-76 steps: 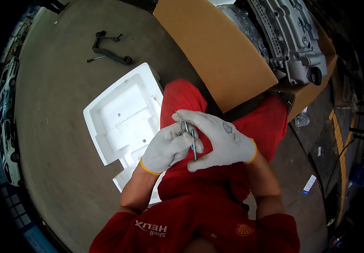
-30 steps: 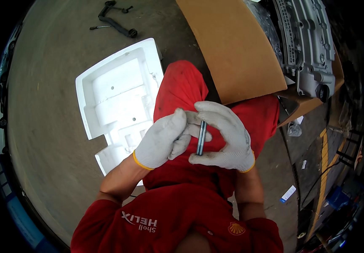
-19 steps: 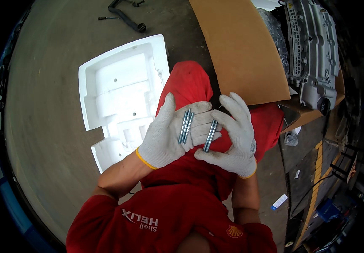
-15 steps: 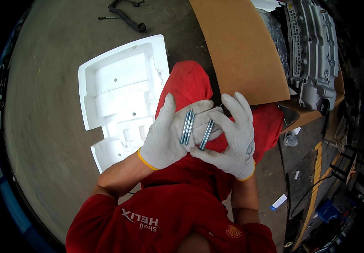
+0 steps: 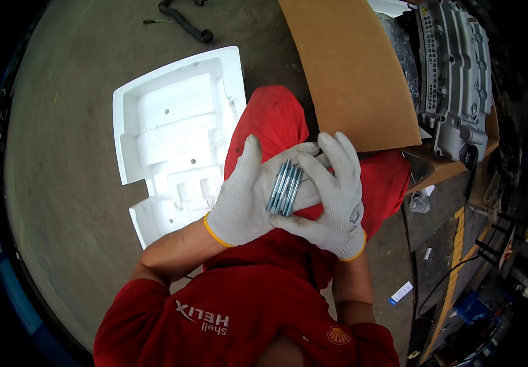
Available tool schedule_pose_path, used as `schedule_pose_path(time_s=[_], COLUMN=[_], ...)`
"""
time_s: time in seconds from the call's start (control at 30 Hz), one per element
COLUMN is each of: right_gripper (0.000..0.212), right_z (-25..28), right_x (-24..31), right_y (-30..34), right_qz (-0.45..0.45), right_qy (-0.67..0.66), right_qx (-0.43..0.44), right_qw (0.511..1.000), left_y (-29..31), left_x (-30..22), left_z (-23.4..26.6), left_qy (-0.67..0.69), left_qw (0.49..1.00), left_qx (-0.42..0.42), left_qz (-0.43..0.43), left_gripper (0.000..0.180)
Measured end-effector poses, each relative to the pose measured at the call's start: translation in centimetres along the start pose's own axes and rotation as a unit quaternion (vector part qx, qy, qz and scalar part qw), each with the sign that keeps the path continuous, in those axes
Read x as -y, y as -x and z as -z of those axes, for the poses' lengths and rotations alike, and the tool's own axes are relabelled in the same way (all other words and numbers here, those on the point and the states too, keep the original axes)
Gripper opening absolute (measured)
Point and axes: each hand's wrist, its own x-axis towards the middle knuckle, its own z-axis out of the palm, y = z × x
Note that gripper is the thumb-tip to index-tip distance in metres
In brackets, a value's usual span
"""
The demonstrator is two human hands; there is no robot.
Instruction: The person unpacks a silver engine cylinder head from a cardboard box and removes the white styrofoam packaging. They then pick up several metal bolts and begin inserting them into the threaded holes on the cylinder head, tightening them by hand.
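Several slim, silvery-blue metal studs (image 5: 285, 188) lie side by side across the palm of my left hand (image 5: 238, 205). That hand is turned up, its thumb raised and its fingers stretched beneath the studs. My right hand (image 5: 338, 211) is curved around the right side of the bundle, thumb by the lower ends and a fingertip by the upper ends. Both hands wear white knit gloves with yellow cuffs. They are held over my red trousers (image 5: 271, 116), close together.
A white foam tray (image 5: 181, 144) lies on the floor to the left. At the right, a cardboard box flap (image 5: 355, 79) sticks out beside a grey metal engine (image 5: 459, 79). Farther off are a black hose (image 5: 184, 23) and a screwdriver (image 5: 157, 21).
My right hand has moved left, bringing its studs against those on my left palm. The two separate groups now form one bundle.
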Motion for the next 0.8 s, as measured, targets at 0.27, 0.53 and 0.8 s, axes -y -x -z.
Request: schedule_pose_path(time_s=[0.27, 0.53, 0.8], right_gripper=[0.094, 0.088, 0.082], right_z=[0.1, 0.0, -0.9], right_x=[0.1, 0.0, -0.6], right_y=[-0.1, -0.6, -0.1], right_qz=[0.001, -0.007, 0.005], right_qy=[-0.002, -0.007, -0.041], right_qx=[0.014, 0.029, 0.000], right_qw=[1.000, 1.000, 0.999], left_y=[0.0, -0.1, -0.3], left_x=[0.2, 0.4, 0.7], left_z=[0.0, 0.1, 0.7], left_qy=[0.002, -0.011, 0.006], left_qw=[1.000, 1.000, 0.999], left_qx=[-0.012, 0.009, 0.026], left_qz=[-0.010, -0.018, -0.024], left_gripper=[0.098, 0.098, 0.097])
